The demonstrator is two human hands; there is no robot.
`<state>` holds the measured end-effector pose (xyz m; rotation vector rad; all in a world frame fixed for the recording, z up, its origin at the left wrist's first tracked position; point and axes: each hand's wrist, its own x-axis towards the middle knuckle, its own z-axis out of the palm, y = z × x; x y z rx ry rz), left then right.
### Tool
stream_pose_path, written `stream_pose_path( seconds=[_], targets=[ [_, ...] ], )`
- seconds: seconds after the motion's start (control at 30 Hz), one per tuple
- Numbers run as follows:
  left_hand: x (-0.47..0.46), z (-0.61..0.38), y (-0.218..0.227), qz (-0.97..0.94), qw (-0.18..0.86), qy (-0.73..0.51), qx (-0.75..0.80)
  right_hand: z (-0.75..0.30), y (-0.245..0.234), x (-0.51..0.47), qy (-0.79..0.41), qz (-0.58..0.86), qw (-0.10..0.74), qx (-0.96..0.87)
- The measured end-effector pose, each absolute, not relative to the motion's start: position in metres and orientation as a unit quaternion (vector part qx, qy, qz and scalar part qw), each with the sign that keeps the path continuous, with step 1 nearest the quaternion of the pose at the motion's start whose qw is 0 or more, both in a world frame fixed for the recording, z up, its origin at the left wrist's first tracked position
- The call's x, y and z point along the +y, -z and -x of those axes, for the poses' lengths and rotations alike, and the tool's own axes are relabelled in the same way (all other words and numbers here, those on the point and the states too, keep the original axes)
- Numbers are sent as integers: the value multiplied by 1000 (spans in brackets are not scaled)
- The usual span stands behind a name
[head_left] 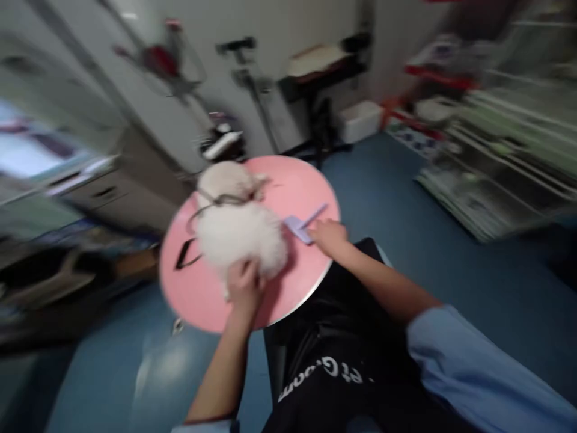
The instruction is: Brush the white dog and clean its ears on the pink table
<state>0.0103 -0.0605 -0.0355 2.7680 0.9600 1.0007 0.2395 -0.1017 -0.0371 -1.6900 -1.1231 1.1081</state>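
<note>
A fluffy white dog (pixel 238 234) is on a round pink table (pixel 311 180), its back towards me and a dark loop strap round its neck area. My left hand (pixel 246 282) presses into the fur at the dog's rear, fingers curled; the fingertips are partly hidden. On the right side of the table lies a lilac slicker brush (pixel 298 228), its handle pointing away to the right. My right hand (pixel 330 237) is at the near edge of this brush, fingers stretched towards its head and blurred. The handle is outside my grasp.
A black strap with a buckle (pixel 184 255) lies left of the dog. Wire shelving (pixel 500 156) stands at right, a cabinet (pixel 121 186) at left. Behind are a white bin (pixel 360 120) and a black stand (pixel 256 102). My black apron (pixel 333 337) touches the table's near edge.
</note>
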Motion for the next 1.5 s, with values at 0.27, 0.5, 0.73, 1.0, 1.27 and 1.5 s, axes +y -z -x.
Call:
stream_pose_path(
  seconds=[0.27, 0.5, 0.73, 1.0, 1.27, 1.5],
  targets=[
    [-52, 14, -4, -797, -88, -448, 395, -206, 54, -47, -164, 783, 88, -594],
    [-16, -9, 30, -810, -151, -345, 450, -225, 56, -10, -278, 698, 210, -626],
    [-24, -5, 41, -808, -213, -364, 413, -194, -42, 29, -176, 477, 298, -808],
    [-28, -8, 42, -820, -190, -368, 395, -174, -93, 70, -81, 423, 234, -872],
    [-43, -5, 35, -818, -176, -352, 418, -184, -82, 68, -27, 429, 290, -855],
    [-43, -3, 28, -822, -170, -337, 426, -194, -63, 60, 2, 476, 346, -809]
  ],
)
